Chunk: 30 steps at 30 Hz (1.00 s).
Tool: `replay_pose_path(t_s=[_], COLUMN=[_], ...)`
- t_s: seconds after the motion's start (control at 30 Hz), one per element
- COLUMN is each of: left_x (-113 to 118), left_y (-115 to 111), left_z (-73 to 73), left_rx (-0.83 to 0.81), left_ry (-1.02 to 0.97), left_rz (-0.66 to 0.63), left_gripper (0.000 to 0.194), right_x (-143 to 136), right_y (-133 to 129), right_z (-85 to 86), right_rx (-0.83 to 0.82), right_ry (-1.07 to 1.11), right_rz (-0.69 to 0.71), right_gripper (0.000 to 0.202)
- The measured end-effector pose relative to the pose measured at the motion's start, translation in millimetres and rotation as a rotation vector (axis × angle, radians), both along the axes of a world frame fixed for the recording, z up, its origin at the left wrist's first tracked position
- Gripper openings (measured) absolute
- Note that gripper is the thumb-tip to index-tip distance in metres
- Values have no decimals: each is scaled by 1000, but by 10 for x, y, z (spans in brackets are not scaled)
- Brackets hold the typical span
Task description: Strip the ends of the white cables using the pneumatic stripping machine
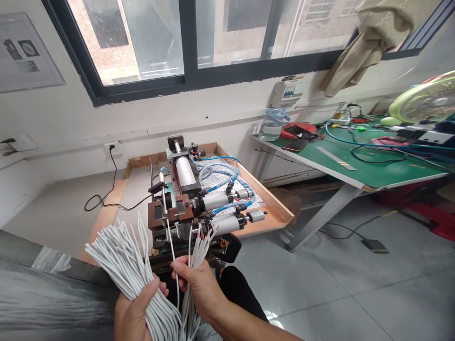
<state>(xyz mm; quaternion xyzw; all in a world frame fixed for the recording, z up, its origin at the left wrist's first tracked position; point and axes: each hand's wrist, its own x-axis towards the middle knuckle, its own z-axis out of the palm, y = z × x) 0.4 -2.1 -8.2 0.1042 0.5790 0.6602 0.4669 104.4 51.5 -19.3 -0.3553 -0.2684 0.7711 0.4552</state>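
A thick bundle of white cables (122, 258) fans out from my left hand (137, 308), whose fingers are wrapped round it. My right hand (197, 284) holds a smaller bunch of white cables (200, 251), some with red showing at their tips. Between its thumb and forefinger it pinches a single white cable (172, 246), which runs up to the front of the pneumatic machine (170, 213). Whether that cable's end lies inside the machine I cannot tell. The lower ends of both bunches hang down together and run out of view.
The machine stands in a wooden-edged tray (273, 208) with blue air hoses (227, 180). A black power cord (113, 175) runs to the wall socket. At right is a green-topped table (320, 163) with a water jug (272, 125), a phone (295, 144) and a fan (426, 102).
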Motion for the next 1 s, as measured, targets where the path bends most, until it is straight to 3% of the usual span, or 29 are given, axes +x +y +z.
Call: replay_pose_path(t_s=[0.3, 0.6, 0.77, 1.0], left_x=[0, -48, -102, -105], left_y=[41, 32, 61, 61], left_z=[50, 44, 41, 142], left_rx=[9, 73, 154, 85], left_ry=[-21, -4, 30, 43], left_rz=[10, -16, -36, -89], left_gripper=[24, 18, 16, 22], right_x=[-57, -29, 106, 230], right_y=[126, 137, 38, -85], right_z=[73, 20, -44, -144], right_rx=[-112, -69, 23, 11], right_ry=[44, 67, 62, 75], right_rz=[3, 67, 254, 544], right_gripper=[18, 20, 21, 19])
